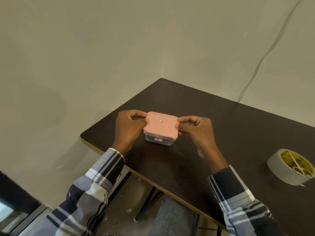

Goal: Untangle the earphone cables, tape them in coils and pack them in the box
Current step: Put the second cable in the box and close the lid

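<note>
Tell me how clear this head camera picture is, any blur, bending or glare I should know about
Head view: soft, even light, no harsh glare; the dark table shows only a dull sheen. Wide-angle bending tilts the table edges. The pink lid and both hands, left hand, right hand, look fairly sharp; the tape roll near the edge is blurrier.

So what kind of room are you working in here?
Probably a plain room at home or in a small office: a dark table against a bare wall, a loose cable hanging down it, no workshop fittings.
</note>
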